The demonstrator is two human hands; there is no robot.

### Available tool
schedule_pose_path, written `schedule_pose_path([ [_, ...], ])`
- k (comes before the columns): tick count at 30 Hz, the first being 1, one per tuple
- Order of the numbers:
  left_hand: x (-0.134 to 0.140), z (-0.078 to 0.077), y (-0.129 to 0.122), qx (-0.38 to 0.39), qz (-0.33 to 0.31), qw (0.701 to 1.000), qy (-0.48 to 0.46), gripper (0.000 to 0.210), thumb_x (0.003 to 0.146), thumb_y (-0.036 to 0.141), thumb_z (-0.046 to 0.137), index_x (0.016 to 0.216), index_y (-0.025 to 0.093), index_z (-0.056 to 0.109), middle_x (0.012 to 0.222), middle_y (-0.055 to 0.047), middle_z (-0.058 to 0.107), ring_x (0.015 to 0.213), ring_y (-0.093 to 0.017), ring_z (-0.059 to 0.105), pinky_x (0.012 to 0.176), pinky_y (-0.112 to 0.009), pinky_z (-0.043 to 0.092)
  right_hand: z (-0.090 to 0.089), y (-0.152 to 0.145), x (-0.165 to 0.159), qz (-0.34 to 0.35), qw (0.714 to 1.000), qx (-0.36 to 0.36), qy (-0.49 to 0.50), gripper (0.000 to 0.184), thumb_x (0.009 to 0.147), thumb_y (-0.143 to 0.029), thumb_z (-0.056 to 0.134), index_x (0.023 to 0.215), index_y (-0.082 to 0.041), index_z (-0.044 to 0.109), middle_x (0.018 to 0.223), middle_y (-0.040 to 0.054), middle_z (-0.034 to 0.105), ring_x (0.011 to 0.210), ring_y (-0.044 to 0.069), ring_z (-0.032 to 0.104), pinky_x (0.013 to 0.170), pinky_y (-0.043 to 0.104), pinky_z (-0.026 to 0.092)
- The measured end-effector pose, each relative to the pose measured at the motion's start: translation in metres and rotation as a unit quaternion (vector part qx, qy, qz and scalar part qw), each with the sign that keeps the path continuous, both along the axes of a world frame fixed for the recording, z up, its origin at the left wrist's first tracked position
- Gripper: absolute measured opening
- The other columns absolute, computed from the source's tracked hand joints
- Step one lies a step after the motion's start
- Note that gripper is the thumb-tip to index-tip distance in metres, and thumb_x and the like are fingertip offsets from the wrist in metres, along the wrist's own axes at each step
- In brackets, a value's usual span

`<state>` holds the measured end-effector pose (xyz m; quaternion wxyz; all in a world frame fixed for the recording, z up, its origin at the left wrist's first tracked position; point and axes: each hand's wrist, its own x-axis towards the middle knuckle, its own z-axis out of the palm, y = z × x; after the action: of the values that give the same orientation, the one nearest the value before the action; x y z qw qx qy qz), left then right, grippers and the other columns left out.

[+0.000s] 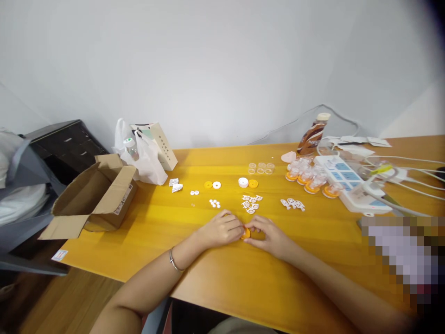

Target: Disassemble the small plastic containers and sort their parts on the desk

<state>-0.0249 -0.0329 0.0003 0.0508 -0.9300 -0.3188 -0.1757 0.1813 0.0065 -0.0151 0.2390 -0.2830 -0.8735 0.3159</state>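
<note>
Both hands meet over the table around a small round orange plastic piece. My left hand is closed at the piece's left side and covers part of it. Thumb and forefinger of my right hand pinch it from the right. Just beyond lie white openwork plastic parts, with more such cut-out parts to the right. Small white discs are left of them. Farther back are a white cap, an orange disc, a white ring and clear rings.
Several clear-topped pieces with orange bases stand at right, against a white power strip with cables. A brown drink bottle is behind. On the left are an open cardboard box, a plastic bag and foil packets.
</note>
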Motion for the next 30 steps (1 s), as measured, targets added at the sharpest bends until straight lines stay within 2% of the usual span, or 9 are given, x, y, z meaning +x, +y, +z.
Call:
schedule_pose_path([
  [4,0.002,-0.003,0.001,-0.131,0.048,0.981,-0.133,0.017,0.087,0.028,0.049,0.085,0.016,0.062,0.083,-0.005,0.067,0.080,-0.013,0.060,0.081,-0.029,0.040,0.002,-0.001,0.000,0.000,1.000,-0.004,-0.006,0.016,0.073,-0.033,0.066,0.086,-0.024,0.064,0.078,0.0025,0.060,0.075,0.018,0.056,0.070,0.031,0.045],
  [6,0.001,-0.003,0.002,-0.212,0.062,0.951,-0.218,0.019,0.085,0.030,0.052,0.082,0.015,0.062,0.081,-0.006,0.067,0.077,-0.013,0.060,0.078,-0.027,0.043,0.003,-0.001,0.000,-0.001,1.000,-0.008,-0.012,0.016,0.073,-0.032,0.065,0.087,-0.024,0.065,0.078,0.0024,0.060,0.075,0.018,0.056,0.070,0.031,0.045],
  [10,-0.001,-0.003,0.005,-0.343,0.076,0.868,-0.350,0.024,0.081,0.034,0.057,0.079,0.011,0.064,0.078,-0.007,0.067,0.072,-0.014,0.060,0.069,-0.025,0.047,0.004,-0.001,0.000,-0.005,1.000,-0.014,-0.016,0.017,0.072,-0.031,0.066,0.088,-0.024,0.065,0.079,0.0025,0.060,0.077,0.018,0.056,0.072,0.032,0.045],
  [13,-0.003,-0.003,0.007,-0.374,0.089,0.837,-0.389,0.022,0.077,0.033,0.062,0.078,0.010,0.065,0.077,-0.007,0.066,0.071,-0.013,0.059,0.069,-0.025,0.047,0.003,-0.001,0.000,-0.002,1.000,-0.015,-0.013,0.018,0.073,-0.031,0.066,0.089,-0.024,0.064,0.079,0.0022,0.060,0.076,0.018,0.056,0.072,0.032,0.045],
  [18,-0.003,-0.007,0.008,-0.394,0.112,0.808,-0.424,0.020,0.073,0.030,0.066,0.075,0.010,0.064,0.074,-0.006,0.066,0.069,-0.012,0.058,0.068,-0.024,0.046,0.001,0.000,0.000,-0.002,1.000,-0.014,-0.019,0.019,0.073,-0.031,0.066,0.091,-0.025,0.065,0.079,0.0024,0.060,0.076,0.019,0.056,0.073,0.034,0.045],
  [21,-0.003,-0.005,0.008,-0.390,0.125,0.802,-0.435,0.019,0.072,0.029,0.066,0.074,0.010,0.063,0.072,-0.006,0.065,0.066,-0.012,0.058,0.067,-0.024,0.046,0.001,0.000,0.001,-0.005,1.000,-0.016,-0.018,0.020,0.073,-0.031,0.066,0.092,-0.024,0.065,0.080,0.0028,0.060,0.077,0.019,0.057,0.073,0.034,0.045],
  [24,-0.015,0.005,0.009,-0.351,0.149,0.818,-0.431,0.016,0.072,0.027,0.064,0.073,0.011,0.062,0.072,-0.006,0.065,0.068,-0.012,0.059,0.068,-0.024,0.047,0.002,-0.001,0.001,-0.006,1.000,-0.020,-0.014,0.020,0.072,-0.031,0.066,0.090,-0.023,0.065,0.081,0.0031,0.061,0.077,0.019,0.057,0.073,0.033,0.046],
  [28,-0.061,0.032,0.011,-0.241,0.244,0.873,-0.346,0.012,0.073,0.024,0.059,0.074,0.013,0.062,0.076,-0.005,0.066,0.074,-0.014,0.060,0.074,-0.026,0.046,0.002,-0.001,0.000,-0.004,1.000,-0.021,-0.005,0.019,0.073,-0.031,0.066,0.090,-0.022,0.065,0.081,0.0033,0.061,0.077,0.018,0.058,0.073,0.032,0.046],
  [30,-0.090,0.043,0.011,-0.199,0.306,0.889,-0.277,0.010,0.072,0.023,0.057,0.072,0.014,0.061,0.075,-0.004,0.066,0.072,-0.015,0.060,0.072,-0.026,0.046,0.002,-0.001,0.000,-0.002,1.000,-0.022,-0.004,0.019,0.074,-0.032,0.065,0.090,-0.022,0.064,0.081,0.0034,0.061,0.077,0.018,0.058,0.072,0.032,0.046],
])
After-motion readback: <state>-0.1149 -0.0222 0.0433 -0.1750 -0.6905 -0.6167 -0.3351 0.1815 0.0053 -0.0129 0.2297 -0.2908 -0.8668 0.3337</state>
